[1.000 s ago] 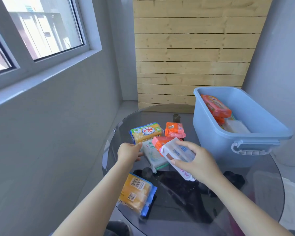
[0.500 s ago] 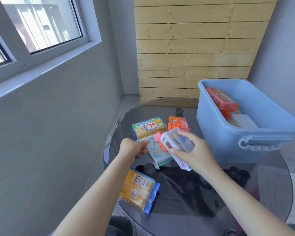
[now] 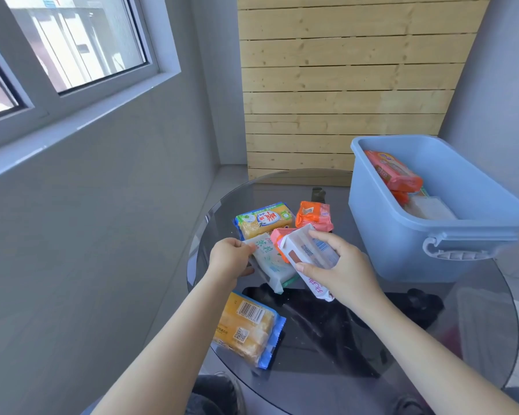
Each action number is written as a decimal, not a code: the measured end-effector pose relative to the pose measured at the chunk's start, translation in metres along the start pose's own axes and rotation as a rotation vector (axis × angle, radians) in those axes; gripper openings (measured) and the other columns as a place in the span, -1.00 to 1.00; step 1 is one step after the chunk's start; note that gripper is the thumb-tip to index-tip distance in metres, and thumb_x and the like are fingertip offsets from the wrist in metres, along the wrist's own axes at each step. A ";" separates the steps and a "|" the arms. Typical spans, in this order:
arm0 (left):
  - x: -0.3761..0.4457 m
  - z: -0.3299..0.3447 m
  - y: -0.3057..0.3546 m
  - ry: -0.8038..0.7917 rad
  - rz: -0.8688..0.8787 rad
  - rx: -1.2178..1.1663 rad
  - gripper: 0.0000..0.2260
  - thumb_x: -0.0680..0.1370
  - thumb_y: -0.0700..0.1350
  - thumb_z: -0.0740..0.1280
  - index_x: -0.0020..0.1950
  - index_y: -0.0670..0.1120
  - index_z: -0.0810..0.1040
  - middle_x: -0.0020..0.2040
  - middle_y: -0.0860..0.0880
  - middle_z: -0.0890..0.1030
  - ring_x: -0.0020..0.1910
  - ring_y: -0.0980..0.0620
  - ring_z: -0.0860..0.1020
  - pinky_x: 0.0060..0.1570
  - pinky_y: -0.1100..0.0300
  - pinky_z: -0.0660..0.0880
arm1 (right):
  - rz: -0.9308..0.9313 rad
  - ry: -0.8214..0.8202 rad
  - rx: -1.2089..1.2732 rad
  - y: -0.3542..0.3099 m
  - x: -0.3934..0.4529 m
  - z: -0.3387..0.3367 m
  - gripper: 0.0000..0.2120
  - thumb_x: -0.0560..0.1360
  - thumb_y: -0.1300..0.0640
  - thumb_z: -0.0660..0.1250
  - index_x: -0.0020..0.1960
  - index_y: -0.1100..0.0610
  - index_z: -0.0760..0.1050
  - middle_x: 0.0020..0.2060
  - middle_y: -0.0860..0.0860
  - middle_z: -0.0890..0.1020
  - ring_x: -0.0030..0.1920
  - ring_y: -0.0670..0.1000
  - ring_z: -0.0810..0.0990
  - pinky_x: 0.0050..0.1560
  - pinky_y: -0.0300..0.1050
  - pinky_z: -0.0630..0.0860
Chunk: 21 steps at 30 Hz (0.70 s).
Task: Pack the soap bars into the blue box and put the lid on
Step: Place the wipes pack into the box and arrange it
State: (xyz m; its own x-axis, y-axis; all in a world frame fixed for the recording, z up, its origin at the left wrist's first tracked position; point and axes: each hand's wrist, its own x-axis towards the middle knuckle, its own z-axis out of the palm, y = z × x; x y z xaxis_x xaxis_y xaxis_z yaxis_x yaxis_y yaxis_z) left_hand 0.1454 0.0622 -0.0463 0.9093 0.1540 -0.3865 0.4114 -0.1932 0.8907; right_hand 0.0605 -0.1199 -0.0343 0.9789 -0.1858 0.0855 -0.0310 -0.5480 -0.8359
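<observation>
I see a round glass bench (image 3: 477, 339) with a big blue box (image 3: 408, 250) sitting on its right side, and the box has no lid on it. Inside the box an orange soap pack (image 3: 391, 172) leans on the left wall, and a white soap pack (image 3: 429, 206) lies beside it lower down. On the bench near me lies a yellow soap pack (image 3: 247, 327) with blue ends and a bar code facing up. Farther away lies a yellow and green soap pack (image 3: 264, 218), and just to its right is a small orange soap pack (image 3: 313, 215). My right hand (image 3: 342, 271) grips a white soap bar (image 3: 307, 253) with its fingers curled round it, lifted a little over the bench, left of the box. My left hand (image 3: 228, 259) pinches the edge of a white and green soap bar (image 3: 271, 260), which sits partly under the one in my right hand. Between them a bit of another orange pack (image 3: 277, 236) peeks out. I cannot tell if the white and green bar rests on the bench.
</observation>
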 end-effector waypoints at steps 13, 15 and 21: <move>-0.033 -0.034 0.016 0.016 0.236 -0.357 -0.82 0.46 -0.25 0.40 -0.24 -0.13 0.40 -0.17 -0.18 0.63 -0.15 -0.16 0.68 -0.25 0.00 0.62 | -0.026 0.055 0.241 -0.021 -0.014 0.005 -0.42 0.29 -0.12 0.49 0.29 -0.12 0.46 0.15 -0.28 0.53 0.10 -0.28 0.49 0.01 -0.32 0.48; -0.042 -0.030 0.019 -0.094 0.214 -0.410 -0.91 0.47 -0.27 0.40 -0.14 -0.19 0.49 -0.09 -0.21 0.67 -0.22 -0.11 0.69 -0.39 0.13 0.61 | -0.036 0.078 0.307 -0.025 -0.017 0.004 -0.43 0.29 -0.12 0.49 0.28 -0.13 0.47 0.16 -0.26 0.55 0.17 -0.24 0.50 0.08 -0.28 0.51; -0.056 -0.005 0.024 -0.317 0.051 -0.461 -0.86 0.48 -0.23 0.39 0.00 -0.26 0.61 -0.25 -0.11 0.73 -0.33 0.02 0.69 -0.34 0.21 0.62 | -0.046 0.170 0.353 -0.029 -0.017 -0.004 -0.46 0.28 -0.11 0.51 0.24 -0.18 0.50 0.12 -0.30 0.56 0.16 -0.21 0.53 0.11 -0.10 0.57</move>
State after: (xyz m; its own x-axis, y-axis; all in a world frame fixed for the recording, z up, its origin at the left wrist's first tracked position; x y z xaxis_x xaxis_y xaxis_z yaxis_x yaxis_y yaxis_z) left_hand 0.1034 0.0535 -0.0024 0.9308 -0.1570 -0.3301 0.3615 0.2620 0.8948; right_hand 0.0440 -0.1045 -0.0090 0.9291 -0.3166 0.1913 0.1129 -0.2498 -0.9617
